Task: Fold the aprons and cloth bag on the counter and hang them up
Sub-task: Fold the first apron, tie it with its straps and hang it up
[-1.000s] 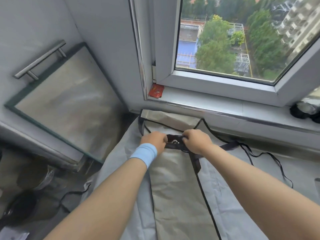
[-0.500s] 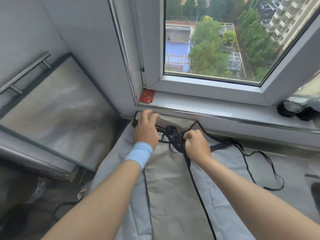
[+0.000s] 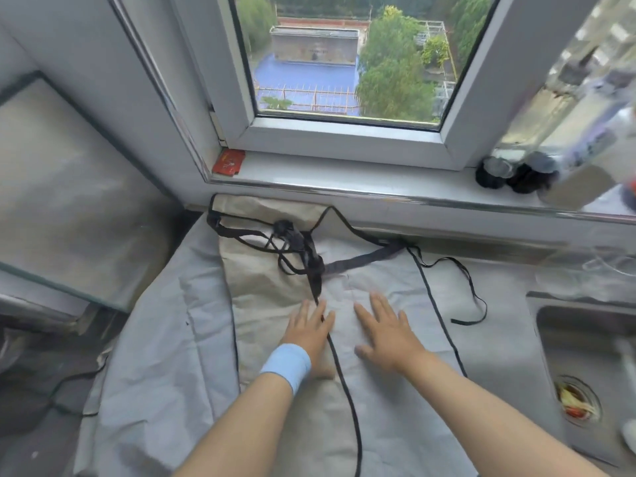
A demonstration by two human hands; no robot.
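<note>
Aprons (image 3: 285, 339) lie spread flat on the desk (image 3: 499, 304) under the window sill (image 3: 344, 173), a beige one on top of a pale grey one, both edged in black. Both hands rest palm-down on the cloth, side by side and near each other. The left hand (image 3: 308, 333), with a light blue wristband (image 3: 287, 364) behind it, lies across the black edge line of the beige apron; its fingers (image 3: 303, 313) are stretched out flat and hold nothing. The right hand (image 3: 387, 333) presses the grey cloth just right of that line, its fingers (image 3: 375, 308) splayed wide and empty. Just beyond the fingertips, a bundle of black straps (image 3: 303, 249) lies tangled on the fabric. One thin strap (image 3: 461, 280) trails off to the right of the right fingers. Farther right, a steel sink (image 3: 550, 339) is set into the desk. A small red card (image 3: 229, 161) sits on the sill, far beyond the left fingers.
</note>
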